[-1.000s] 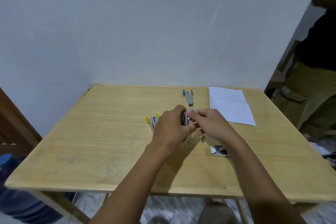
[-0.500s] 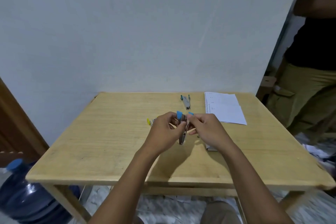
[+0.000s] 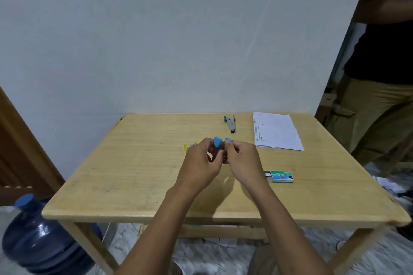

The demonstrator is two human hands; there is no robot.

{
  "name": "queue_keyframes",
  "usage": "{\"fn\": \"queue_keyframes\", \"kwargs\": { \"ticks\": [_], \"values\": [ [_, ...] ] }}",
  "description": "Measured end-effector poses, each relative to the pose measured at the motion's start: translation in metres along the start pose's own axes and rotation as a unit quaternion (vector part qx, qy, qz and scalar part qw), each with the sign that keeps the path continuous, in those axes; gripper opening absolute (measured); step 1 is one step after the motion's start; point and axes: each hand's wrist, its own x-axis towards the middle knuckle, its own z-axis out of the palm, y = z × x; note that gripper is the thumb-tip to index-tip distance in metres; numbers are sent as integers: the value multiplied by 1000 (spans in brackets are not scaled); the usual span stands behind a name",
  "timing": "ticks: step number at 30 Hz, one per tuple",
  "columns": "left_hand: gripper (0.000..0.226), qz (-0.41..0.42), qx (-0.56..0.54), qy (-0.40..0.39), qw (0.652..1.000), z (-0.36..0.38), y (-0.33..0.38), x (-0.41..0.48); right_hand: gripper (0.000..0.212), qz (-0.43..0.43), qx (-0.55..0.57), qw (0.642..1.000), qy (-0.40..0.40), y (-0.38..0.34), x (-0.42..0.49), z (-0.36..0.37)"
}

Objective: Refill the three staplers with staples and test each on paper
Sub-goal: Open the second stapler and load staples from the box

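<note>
Both hands hold a small blue-tipped stapler [image 3: 218, 144] above the middle of the wooden table [image 3: 138, 176]. My left hand [image 3: 201, 161] grips its body from the left, and my right hand [image 3: 242, 158] pinches its upper end from the right. Its two blue ends stand apart, so the stapler looks opened. A yellow-tipped stapler [image 3: 189, 146] lies on the table just behind my left hand, partly hidden. A green-tipped stapler [image 3: 230, 124] lies further back. A green staple box [image 3: 280, 176] lies half open to the right of my right wrist. White paper sheets [image 3: 276, 130] lie at the back right.
A person in a black top and khaki trousers [image 3: 380, 87] stands close to the table's right side. A large blue water bottle [image 3: 42, 236] stands on the floor at the front left. A plain wall runs behind the table.
The camera has pulled back and tilted up. My right hand moved left off the staple box, which now shows. The blue stapler is raised and its two ends have come apart.
</note>
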Motion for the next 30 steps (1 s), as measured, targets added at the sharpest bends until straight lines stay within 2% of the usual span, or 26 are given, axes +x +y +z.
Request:
{"fn": "queue_keyframes", "kwargs": {
  "ticks": [8, 11, 14, 16, 18, 20, 22, 26, 28, 30],
  "values": [
    [5, 2, 10, 12, 1000, -7, -2, -4, 38, 13, 16, 999, 31, -1, -5, 14],
    [8, -16, -21, 46, 999, -12, -1, -5, 37, 63, 78, 993, 60, 3, -2, 5],
    [10, -20, -28, 8, 999, -19, 1, -6, 30, 85, 118, 988, 52, 3, 0, -4],
    [15, -56, -93, -37, 993, -24, 2, -5, 28, 90, 122, 987, 49, 4, 3, -7],
    [24, -143, -249, -98, 953, -30, 4, -4, 28, 110, 173, 978, 48, 5, 7, -11],
    [33, -229, -385, -176, 876, -39, 5, -7, 27, 121, 241, 963, 27, 5, 10, -19],
    [37, -281, -445, -232, 818, -42, 2, -10, 25, 118, 284, 951, -25, 1, 11, -24],
    [34, -299, -457, -260, 796, -29, 4, -16, 21, 100, 281, 948, -112, -6, 8, -21],
    [30, -292, -503, -235, 778, -19, 8, -17, 20, 81, 227, 964, -109, -9, 4, -16],
    [27, -287, -542, -201, 764, -12, 11, -18, 17, 61, 181, 979, -70, -10, 2, -12]
  ]
}}
